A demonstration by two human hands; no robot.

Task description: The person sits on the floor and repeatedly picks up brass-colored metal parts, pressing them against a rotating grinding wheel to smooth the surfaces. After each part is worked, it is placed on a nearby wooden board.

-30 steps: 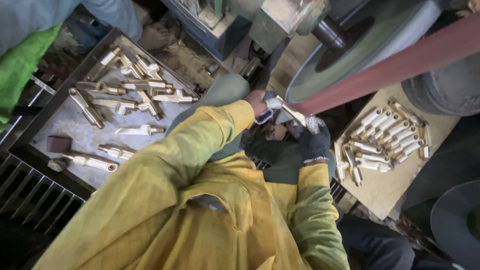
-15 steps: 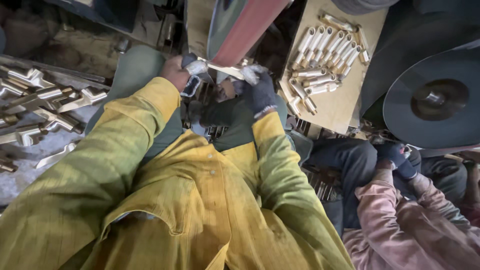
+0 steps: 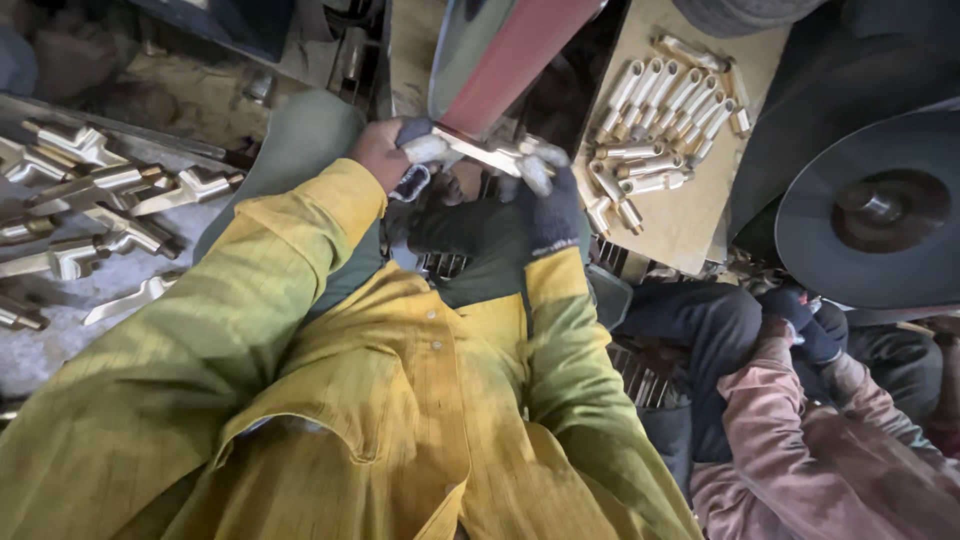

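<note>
I hold a long brass-coloured metal piece against the underside of a reddish-brown sanding belt. My left hand, with worn fingertip covers, grips its left end. My right hand, in a dark and white knit glove, grips its right end. Both my arms are in yellow sleeves. The part of the piece under my fingers is hidden.
A grey tray at the left holds several brass pieces. A wooden board at the upper right carries several more in rows. A large dark disc wheel stands far right. Another person in a pink sleeve sits at the lower right.
My head has turned right, so the left tray slid out of view and the dark wheel and the other person came in. Both hands have stayed on the piece at the belt.
</note>
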